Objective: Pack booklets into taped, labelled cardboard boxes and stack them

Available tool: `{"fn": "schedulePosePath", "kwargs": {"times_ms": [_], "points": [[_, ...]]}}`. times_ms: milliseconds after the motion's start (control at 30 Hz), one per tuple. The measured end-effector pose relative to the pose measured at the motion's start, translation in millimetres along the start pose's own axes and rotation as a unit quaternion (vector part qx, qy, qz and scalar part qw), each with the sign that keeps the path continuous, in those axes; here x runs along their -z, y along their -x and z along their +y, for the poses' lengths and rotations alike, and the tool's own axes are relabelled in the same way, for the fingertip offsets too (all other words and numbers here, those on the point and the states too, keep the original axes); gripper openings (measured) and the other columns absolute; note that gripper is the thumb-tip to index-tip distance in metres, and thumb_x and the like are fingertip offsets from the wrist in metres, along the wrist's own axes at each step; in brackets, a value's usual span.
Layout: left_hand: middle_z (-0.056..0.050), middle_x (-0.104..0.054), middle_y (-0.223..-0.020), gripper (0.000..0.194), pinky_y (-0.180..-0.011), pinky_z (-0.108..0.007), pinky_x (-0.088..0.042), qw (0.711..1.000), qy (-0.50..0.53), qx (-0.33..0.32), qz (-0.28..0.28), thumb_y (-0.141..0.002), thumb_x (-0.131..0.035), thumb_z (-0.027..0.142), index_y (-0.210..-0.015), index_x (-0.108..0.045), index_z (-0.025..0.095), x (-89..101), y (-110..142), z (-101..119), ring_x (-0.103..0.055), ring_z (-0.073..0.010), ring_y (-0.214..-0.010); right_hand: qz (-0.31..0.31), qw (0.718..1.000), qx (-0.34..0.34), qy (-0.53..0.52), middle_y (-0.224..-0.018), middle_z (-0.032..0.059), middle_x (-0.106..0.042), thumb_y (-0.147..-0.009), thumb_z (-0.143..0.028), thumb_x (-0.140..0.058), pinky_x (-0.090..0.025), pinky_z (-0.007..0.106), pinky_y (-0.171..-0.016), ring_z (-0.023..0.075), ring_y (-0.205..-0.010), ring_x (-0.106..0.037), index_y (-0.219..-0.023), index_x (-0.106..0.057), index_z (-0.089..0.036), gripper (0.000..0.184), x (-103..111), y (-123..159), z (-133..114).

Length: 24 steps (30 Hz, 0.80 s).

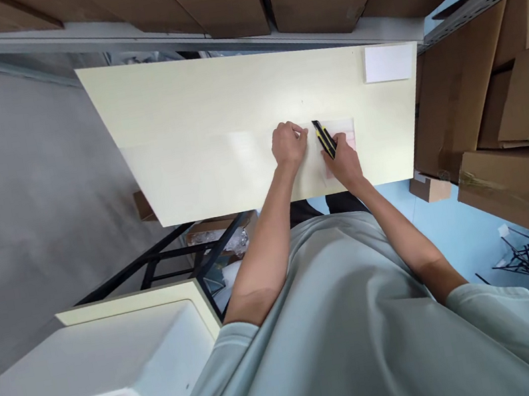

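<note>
Head view: knife (325, 140) over bench (202, 100).
Right hand (346, 164): grip clamped on knife.
Long axis: blade (316, 125) forward, angled leftward.
Left hand (290, 146): left of knife, curled; hold cannot be told.
Sheet (346, 125): under and beside knife.

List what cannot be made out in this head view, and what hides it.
Head view: the rear end of the black-and-yellow utility knife, hidden by the right hand.
Head view: part of the flat, translucent, pinkish sheet, covered by that hand.
Head view: whether the left hand pinches anything; its curled fingers block this.
Head view: the full white, angular, basin-like piece, cut off by the left edge.
</note>
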<state>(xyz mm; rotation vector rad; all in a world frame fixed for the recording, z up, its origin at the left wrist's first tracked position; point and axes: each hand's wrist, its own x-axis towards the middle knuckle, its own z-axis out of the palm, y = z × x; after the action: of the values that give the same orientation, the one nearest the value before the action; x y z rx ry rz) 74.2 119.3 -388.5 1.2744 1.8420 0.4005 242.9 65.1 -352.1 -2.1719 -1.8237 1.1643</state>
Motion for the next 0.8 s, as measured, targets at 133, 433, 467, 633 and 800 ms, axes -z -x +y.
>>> {"fn": "schedulePosePath", "kwargs": {"times_ms": [133,433,467,633,800], "points": [[-0.009,-0.068,-0.1,0.025,-0.104,-0.048,-0.056,0.999,-0.005,0.032,0.006,-0.1,-0.071,0.039,-0.082,-0.06,0.025,-3.0,-6.7,1.3,-0.064,-0.0297,-0.104,0.006,1.0,0.012,0.012,-0.13,0.0167,-0.068,-0.106,-0.032,-0.057,-0.061,0.058,-0.095,0.0362,-0.107,-0.074,-0.131,-0.038,-0.025,0.033,-0.4,-0.4,-2.9],[-0.012,-0.068,-0.108,0.029,-0.105,-0.051,-0.055,0.998,-0.005,0.064,0.013,-0.1,-0.07,0.045,-0.082,-0.06,0.025,-11.4,-10.5,3.8,-0.063,-0.0327,-0.115,-0.021,0.997,0.036,0.061,-0.125,0.0178,-0.067,-0.108,-0.028,-0.05,-0.062,0.057,-0.09,0.0363,-0.102,-0.073,-0.139,-0.042,-0.021,0.033,7.5,10.1,-8.5],[-0.012,-0.068,-0.107,0.029,-0.105,-0.051,-0.055,0.998,-0.006,0.069,0.01,-0.099,-0.071,0.045,-0.082,-0.06,0.025,-11.4,-11.4,3.9,-0.064,-0.0328,-0.114,-0.025,0.997,0.036,0.065,-0.125,0.0181,-0.067,-0.108,-0.027,-0.049,-0.062,0.057,-0.09,0.0366,-0.101,-0.073,-0.141,-0.042,-0.021,0.035,8.6,11.5,-9.4],[-0.011,-0.069,-0.1,0.027,-0.104,-0.052,-0.056,0.997,0.012,0.071,0.02,-0.096,-0.075,0.041,-0.08,-0.061,0.025,-11.8,-14.5,3.4,-0.064,-0.0326,-0.111,-0.033,0.996,0.03,0.072,-0.122,0.0179,-0.068,-0.108,-0.026,-0.048,-0.061,0.054,-0.089,0.0366,-0.1,-0.073,-0.149,-0.042,-0.019,0.042,11.8,18.7,-12.9],[-0.011,-0.07,-0.1,0.028,-0.105,-0.051,-0.057,0.997,0.006,0.075,0.021,-0.095,-0.075,0.041,-0.078,-0.061,0.024,-11.7,-14.4,3.9,-0.065,-0.0314,-0.108,-0.051,0.993,0.017,0.101,-0.124,0.0196,-0.068,-0.106,-0.023,-0.05,-0.06,0.052,-0.089,0.0358,-0.099,-0.074,-0.15,-0.043,-0.016,0.045,17.0,31.4,-14.6]]}}
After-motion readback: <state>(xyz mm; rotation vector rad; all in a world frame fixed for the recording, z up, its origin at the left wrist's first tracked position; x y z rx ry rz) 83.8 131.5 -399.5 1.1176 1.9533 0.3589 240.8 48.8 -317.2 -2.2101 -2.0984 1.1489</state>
